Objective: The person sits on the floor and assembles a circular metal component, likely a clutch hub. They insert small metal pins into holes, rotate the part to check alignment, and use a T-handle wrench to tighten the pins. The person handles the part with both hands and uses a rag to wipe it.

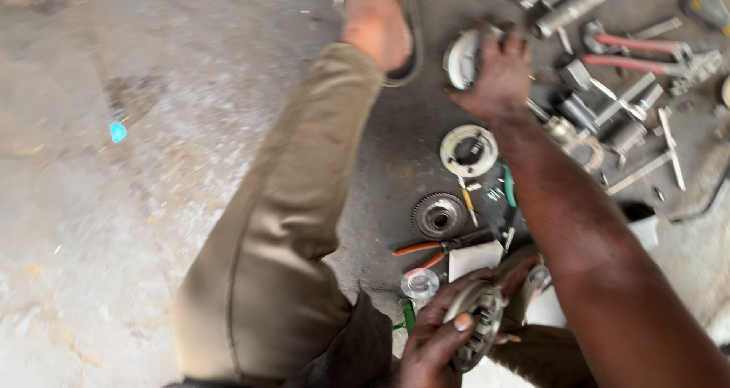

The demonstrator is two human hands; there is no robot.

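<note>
My left hand (433, 335) grips a round metal clutch-like part (475, 326) low in the view, close to my body. My right hand (498, 76) reaches far out and closes on a pale round metal disc (460, 57) that rests on the dark oily floor. Between the two hands lie a flat metal ring plate (468, 151) and a toothed gear (439, 215). My left leg in khaki trousers (289, 221) stretches out with a sandalled foot (376, 23) next to the disc.
Orange-handled pliers (420, 254), a small screwdriver (467, 200), a green-handled tool (508, 186) and a white cloth (473, 257) lie by the gear. Red-handled pliers (639, 50), wrenches, sockets and a metal tube (582, 4) crowd the upper right. Bare concrete (114, 167) lies to the left.
</note>
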